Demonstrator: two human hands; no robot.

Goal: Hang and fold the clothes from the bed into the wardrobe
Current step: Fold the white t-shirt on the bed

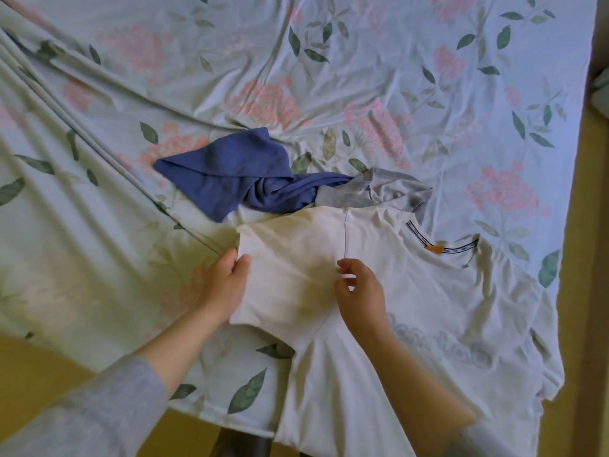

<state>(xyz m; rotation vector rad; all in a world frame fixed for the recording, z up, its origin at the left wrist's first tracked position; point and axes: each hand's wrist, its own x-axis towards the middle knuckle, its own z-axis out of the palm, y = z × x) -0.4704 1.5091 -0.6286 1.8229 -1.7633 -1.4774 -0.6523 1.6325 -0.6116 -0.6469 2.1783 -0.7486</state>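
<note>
Pinching the sleeve of the shirt (pixel 445 291) on the bed (pixel 362 61) with my left hand (pixel 227 278), right hand (pixel 361 288) curled at the seam, grip unclear, I feared an uneven pull would bunch it.

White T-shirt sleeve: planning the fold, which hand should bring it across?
Likely the left hand: it grips the sleeve at its outer edge; the right hand sits at the shoulder seam.
</note>
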